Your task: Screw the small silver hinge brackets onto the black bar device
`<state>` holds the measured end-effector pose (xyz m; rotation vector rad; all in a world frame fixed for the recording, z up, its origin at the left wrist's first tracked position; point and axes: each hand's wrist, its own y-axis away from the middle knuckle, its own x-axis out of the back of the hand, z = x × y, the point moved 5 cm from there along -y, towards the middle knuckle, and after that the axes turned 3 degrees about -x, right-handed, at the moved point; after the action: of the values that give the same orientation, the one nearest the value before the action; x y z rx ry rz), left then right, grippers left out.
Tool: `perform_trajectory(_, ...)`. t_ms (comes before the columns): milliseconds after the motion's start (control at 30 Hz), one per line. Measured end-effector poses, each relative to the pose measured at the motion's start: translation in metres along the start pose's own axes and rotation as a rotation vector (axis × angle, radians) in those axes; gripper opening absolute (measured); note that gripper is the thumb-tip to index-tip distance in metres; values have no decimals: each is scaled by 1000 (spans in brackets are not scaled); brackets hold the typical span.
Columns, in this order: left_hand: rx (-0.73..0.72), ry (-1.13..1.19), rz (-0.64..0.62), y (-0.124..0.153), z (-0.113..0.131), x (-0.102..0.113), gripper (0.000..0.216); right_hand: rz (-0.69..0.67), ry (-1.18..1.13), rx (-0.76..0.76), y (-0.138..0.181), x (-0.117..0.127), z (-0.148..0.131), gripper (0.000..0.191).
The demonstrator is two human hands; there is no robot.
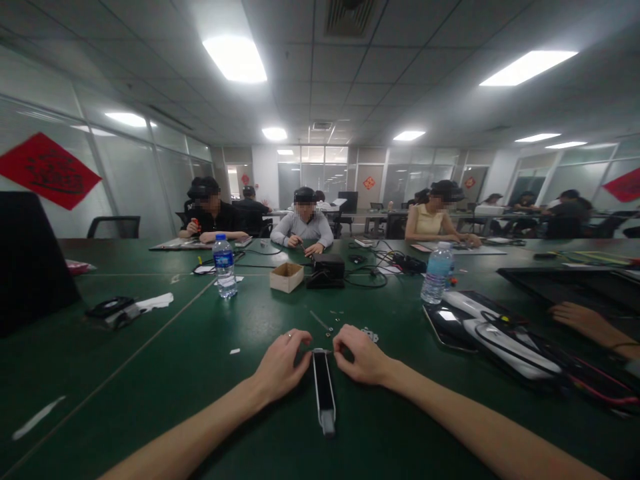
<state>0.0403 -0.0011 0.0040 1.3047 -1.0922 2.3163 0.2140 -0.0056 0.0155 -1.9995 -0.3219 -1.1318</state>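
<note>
A long narrow black object with a pale rim lies on the green table in front of me, its grey end towards me. My left hand, with a ring on one finger, is closed in a pinch at the left of its far end. On the opposite side my right hand is curled the same way, fingertips close to that end. A thin piece shows between the two hands; what each pinches is too small to make out. Just beyond my fingers are small metal-looking bits and a little pile of pale pieces.
Water bottles stand left and right. A small open box sits beside a black device. On the right are a white device with cables and a co-worker's hand. Several people work across the table.
</note>
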Motion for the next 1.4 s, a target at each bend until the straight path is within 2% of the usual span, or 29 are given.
perform_trajectory(67, -57, 18, 7, 1, 7, 2, 15, 30, -19, 70, 2, 0, -6, 5)
perform_trajectory(233, -251, 42, -39, 5, 18, -2, 13, 3, -28, 209, 5, -3, -22, 8)
perform_trajectory(400, -294, 26, -34, 6, 18, -7, 12, 29, 9, 254, 6, -5, -21, 11)
perform_trajectory(567, -396, 49, 33, 7, 20, -5, 14, 119, 41, 333, 7, -5, -21, 13)
perform_trajectory(767, -437, 85, 70, 6, 25, 0, 15, 144, 59, 319, 7, -4, -23, 15)
perform_trajectory(933, -379, 46, 35, 4, 24, 1, 13, 141, 65, 263, 6, -6, -19, 15)
perform_trajectory(1133, -208, -79, -92, -2, 6, 7, 14, 130, 75, 25, 3, -8, -1, 11)
perform_trajectory(1267, -125, -105, -150, -5, -4, 5, 12, 36, 126, -150, 0, -11, 13, 11)
perform_trajectory(1400, -66, -106, -168, -5, -10, 0, 14, -65, 174, -185, -2, -14, 17, 15)
